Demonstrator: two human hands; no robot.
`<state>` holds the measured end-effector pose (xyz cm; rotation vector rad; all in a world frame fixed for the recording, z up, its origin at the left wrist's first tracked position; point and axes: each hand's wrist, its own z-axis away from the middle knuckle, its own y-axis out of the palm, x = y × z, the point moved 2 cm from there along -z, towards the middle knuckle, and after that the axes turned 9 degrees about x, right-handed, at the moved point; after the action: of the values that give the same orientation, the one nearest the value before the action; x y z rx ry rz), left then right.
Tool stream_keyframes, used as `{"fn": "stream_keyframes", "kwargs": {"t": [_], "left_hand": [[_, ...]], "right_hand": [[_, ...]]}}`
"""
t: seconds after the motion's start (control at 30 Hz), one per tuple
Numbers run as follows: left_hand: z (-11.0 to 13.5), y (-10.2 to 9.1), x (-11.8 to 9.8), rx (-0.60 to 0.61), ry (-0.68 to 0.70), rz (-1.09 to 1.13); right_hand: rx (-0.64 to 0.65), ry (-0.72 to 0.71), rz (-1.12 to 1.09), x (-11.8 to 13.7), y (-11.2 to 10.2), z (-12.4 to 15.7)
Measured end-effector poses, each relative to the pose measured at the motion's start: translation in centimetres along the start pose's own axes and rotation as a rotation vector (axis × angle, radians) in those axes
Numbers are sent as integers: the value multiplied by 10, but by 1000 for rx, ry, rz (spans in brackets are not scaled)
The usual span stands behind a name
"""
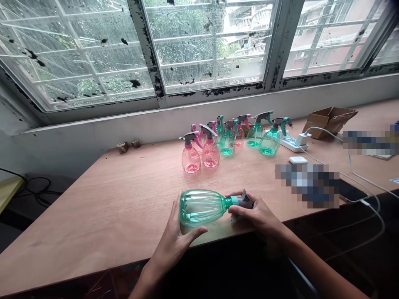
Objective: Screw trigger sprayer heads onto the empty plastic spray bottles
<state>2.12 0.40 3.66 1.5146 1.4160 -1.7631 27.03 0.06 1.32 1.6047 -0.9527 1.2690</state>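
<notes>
A green see-through spray bottle (202,207) lies sideways between my hands, above the table's front edge. Its base points left and its grey spray head points right. My left hand (177,234) cups the base, thumb stretched along the near side. With my right hand (257,211) I grip the spray head; the fingers behind it are partly hidden. Farther back stand several upright spray bottles, among them a pink spray bottle (191,160) and a green spray bottle (269,142).
A white power strip (293,143) with a plugged-in charger and a brown cardboard box (327,122) are at the back right. White cables run past a small white case (298,160) and a phone (352,191). Two small brown pieces lie near the wall at left.
</notes>
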Motion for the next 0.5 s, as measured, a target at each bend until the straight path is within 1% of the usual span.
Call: {"fn": "stream_keyframes", "kwargs": {"t": [0.1, 0.3, 0.37, 0.5], "left_hand": [[-1, 0, -1, 14, 30, -31], [1, 5, 4, -110, 72, -290], [2, 7, 6, -107, 63, -286], [4, 9, 6, -91, 25, -208]], "right_hand": [[6, -1, -2, 0, 0, 0], [-2, -14, -4, -1, -1, -1], [-3, -8, 9, -2, -2, -1], [-6, 3, 28, -3, -1, 0]]}}
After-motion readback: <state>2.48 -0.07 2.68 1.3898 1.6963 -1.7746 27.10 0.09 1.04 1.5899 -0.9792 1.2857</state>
